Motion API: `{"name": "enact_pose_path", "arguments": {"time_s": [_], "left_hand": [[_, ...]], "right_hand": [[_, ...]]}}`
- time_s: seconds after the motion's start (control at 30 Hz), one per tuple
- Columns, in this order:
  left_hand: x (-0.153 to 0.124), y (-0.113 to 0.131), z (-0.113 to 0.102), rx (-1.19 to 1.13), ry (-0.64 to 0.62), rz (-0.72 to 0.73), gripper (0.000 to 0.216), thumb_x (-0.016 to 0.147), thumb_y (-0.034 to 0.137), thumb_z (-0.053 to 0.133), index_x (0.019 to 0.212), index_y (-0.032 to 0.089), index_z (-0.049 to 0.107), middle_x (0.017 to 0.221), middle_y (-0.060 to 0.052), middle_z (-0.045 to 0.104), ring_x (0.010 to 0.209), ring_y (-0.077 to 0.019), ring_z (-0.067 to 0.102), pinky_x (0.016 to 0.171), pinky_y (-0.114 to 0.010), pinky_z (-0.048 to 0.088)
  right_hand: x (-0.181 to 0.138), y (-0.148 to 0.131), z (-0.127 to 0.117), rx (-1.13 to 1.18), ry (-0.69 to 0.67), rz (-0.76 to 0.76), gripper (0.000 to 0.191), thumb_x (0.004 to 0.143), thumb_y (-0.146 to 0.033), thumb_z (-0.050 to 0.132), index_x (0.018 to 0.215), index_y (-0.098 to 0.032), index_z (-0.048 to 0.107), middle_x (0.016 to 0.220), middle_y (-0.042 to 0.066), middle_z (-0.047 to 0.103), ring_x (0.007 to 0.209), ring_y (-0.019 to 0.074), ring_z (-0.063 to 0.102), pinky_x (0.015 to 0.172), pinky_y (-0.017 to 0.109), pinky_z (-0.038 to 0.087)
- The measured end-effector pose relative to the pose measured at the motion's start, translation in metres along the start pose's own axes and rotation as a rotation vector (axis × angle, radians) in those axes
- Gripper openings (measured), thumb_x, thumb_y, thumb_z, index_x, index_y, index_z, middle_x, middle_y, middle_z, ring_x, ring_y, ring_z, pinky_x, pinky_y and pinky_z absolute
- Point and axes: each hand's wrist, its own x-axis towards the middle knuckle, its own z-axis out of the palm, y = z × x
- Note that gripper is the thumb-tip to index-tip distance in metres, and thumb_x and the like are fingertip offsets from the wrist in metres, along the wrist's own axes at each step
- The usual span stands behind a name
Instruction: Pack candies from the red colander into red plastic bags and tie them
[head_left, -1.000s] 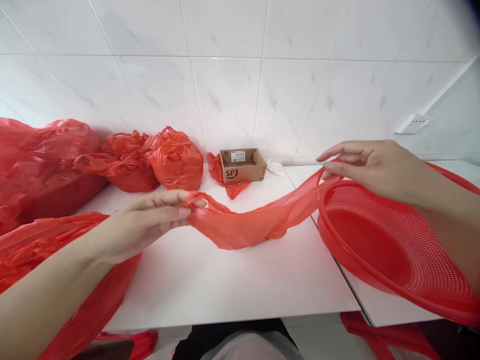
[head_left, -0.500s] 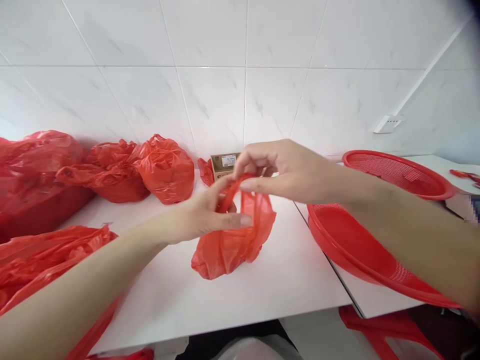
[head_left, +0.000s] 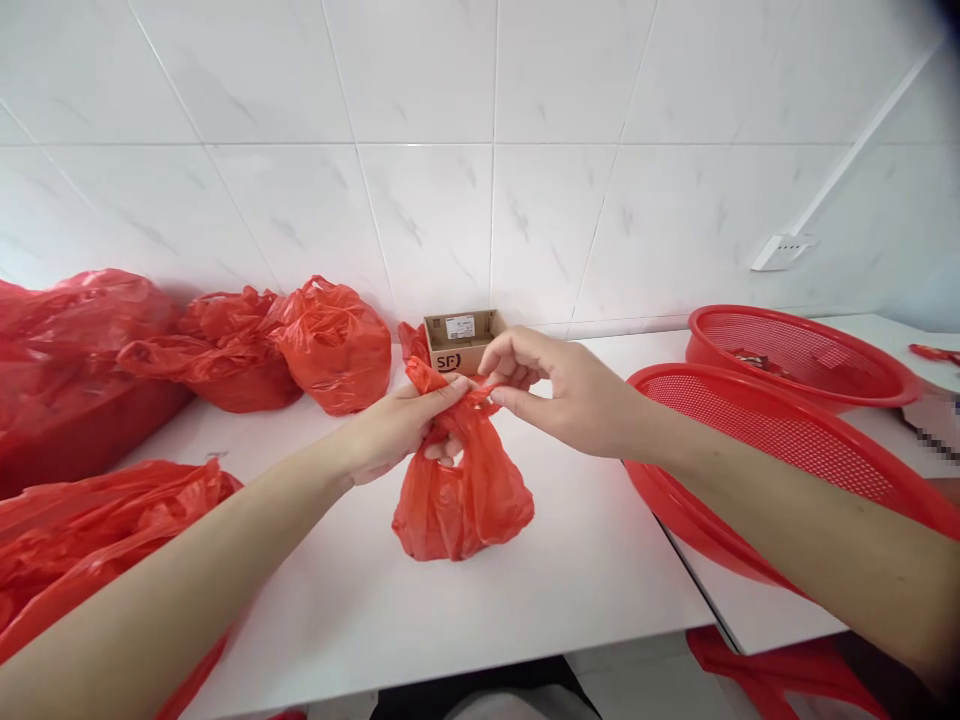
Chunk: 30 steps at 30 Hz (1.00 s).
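A small red plastic bag (head_left: 463,500) rests on the white table (head_left: 570,560) right in front of me, its lower part bulging and its top gathered upward. My left hand (head_left: 409,425) is closed round the bag's neck, thumb on top and some fingertips showing through below. From the right, my right hand (head_left: 551,390) pinches a twisted strip of the bag's handle between thumb and fingers. What lies inside the bag is hidden by the red plastic.
Filled red bags (head_left: 334,345) line the wall at the left, with a loose red bag pile (head_left: 90,540) nearer me. Behind my hands stands a small cardboard box (head_left: 457,355). Two red plastic baskets, a near one (head_left: 780,420) and a far one (head_left: 802,345), are at the right.
My left hand has closed from a loose loop to a grip round the bag's neck. The right hand has lowered slightly and pinches a twisted handle strip; the bag now hangs together more upright.
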Motion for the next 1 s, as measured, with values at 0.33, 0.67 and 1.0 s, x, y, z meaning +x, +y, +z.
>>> {"name": "enact_pose_path", "arguments": {"time_s": [0.33, 0.67, 1.0], "left_hand": [[-0.008, -0.003, 0.004, 0.797, 0.092, 0.278, 0.017, 0.078, 0.014, 0.054, 0.079, 0.022, 0.069, 0.072, 0.002, 0.065, 0.061, -0.0112, 0.056, 0.054, -0.022, 0.044], [-0.009, -0.039, 0.003, 1.084, 0.359, 0.696, 0.038, 0.084, 0.005, 0.041, 0.111, 0.022, 0.061, 0.111, -0.005, 0.066, 0.096, -0.0161, 0.065, 0.076, -0.027, 0.054], [-0.109, -0.134, -0.021, 0.822, 0.516, 0.093, 0.024, 0.092, 0.040, 0.047, 0.087, 0.028, 0.067, 0.088, -0.002, 0.074, 0.082, -0.0219, 0.069, 0.075, -0.031, 0.055]], "right_hand": [[0.002, 0.034, 0.047, 0.251, 0.144, 0.128, 0.024, 0.099, -0.031, 0.040, 0.116, -0.024, 0.056, 0.092, 0.001, 0.064, 0.088, 0.0149, 0.061, 0.076, 0.031, 0.049], [-0.015, 0.053, 0.064, 0.389, 0.016, 0.150, 0.023, 0.097, -0.036, 0.045, 0.095, -0.022, 0.063, 0.082, 0.000, 0.059, 0.073, 0.0130, 0.052, 0.066, 0.027, 0.042], [-0.085, 0.119, 0.075, 0.131, 0.270, 0.520, 0.029, 0.093, -0.041, 0.046, 0.081, -0.021, 0.064, 0.077, 0.000, 0.064, 0.072, 0.0159, 0.056, 0.069, 0.030, 0.045]]}}
